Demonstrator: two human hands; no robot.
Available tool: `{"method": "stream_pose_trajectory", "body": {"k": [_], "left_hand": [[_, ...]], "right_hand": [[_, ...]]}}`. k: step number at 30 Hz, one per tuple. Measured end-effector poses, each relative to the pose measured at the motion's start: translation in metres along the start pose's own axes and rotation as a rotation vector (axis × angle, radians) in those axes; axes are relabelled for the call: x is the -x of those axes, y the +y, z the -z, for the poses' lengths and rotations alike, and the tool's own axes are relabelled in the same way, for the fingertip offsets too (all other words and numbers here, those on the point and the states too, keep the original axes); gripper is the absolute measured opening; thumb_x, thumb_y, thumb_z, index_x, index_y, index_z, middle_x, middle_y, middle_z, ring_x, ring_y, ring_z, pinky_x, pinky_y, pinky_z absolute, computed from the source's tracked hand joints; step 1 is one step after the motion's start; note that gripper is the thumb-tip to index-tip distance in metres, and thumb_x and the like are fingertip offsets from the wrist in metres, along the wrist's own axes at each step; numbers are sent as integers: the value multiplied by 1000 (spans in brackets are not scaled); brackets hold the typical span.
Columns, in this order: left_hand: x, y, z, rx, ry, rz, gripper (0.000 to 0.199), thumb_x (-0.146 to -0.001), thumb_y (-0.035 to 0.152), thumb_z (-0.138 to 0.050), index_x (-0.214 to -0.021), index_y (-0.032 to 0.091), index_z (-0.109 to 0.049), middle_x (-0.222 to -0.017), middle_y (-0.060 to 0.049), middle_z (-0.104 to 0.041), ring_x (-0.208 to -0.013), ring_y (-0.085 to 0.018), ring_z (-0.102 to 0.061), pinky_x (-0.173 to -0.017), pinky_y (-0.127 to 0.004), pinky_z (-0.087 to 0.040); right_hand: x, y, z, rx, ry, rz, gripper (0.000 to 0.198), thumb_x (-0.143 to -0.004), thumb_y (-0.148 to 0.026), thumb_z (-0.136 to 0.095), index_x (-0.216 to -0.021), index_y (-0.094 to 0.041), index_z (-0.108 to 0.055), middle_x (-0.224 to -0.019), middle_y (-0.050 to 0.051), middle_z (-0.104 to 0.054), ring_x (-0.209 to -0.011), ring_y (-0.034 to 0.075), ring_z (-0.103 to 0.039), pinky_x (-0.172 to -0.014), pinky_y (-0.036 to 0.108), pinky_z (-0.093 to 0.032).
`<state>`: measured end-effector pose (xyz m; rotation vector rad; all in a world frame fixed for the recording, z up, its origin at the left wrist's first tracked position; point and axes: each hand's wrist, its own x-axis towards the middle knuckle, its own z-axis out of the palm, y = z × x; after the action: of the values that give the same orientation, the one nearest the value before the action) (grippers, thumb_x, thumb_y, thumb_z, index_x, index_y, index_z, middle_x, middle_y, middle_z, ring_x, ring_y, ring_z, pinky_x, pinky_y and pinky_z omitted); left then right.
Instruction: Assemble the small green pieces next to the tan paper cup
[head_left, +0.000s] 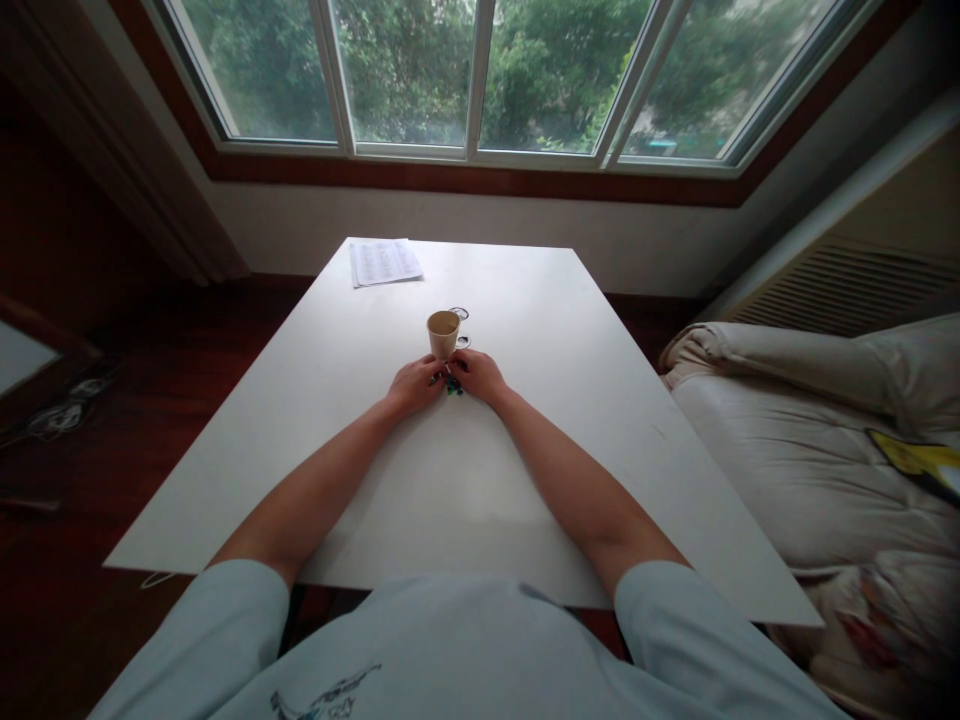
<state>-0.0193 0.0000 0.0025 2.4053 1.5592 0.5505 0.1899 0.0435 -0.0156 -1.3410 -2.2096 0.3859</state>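
A paper cup (pixel 443 345) stands upright near the middle of the white table (pixel 465 480), its open top facing me. Just this side of its base, my left hand (pixel 415 385) rests on the table with curled fingers closed at a tiny dark thing. Opposite it, my right hand (pixel 481 374) has its thumb and fingers pinched together close to the cup; what they hold is too small to name. Between both hands lie several small dark green and blue pieces (pixel 454 387). Thin dark loops (pixel 460 313) lie behind and beside the cup.
Sheets of printed paper (pixel 386 262) lie at the table's far left corner. Beyond the table is a wide window (pixel 472 155). To the right stands a light padded sofa (pixel 750 450) with a yellow item (pixel 911 455) on it. Cables (pixel 67 412) lie on the floor at left.
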Motion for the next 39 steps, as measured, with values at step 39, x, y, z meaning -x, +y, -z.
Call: {"method": "stream_pose_trajectory", "body": {"k": [39], "left_hand": [[0, 0, 3, 17, -4, -8, 29, -104, 32, -62, -121, 28, -85, -129, -8, -80, -108, -26, -78, -94, -36, -59]], "right_hand": [[1, -8, 7, 14, -29, -38, 19, -103, -29, -64, -107, -23, -81, -105, 7, -82, -91, 22, -68, -80, 31, -44]]}}
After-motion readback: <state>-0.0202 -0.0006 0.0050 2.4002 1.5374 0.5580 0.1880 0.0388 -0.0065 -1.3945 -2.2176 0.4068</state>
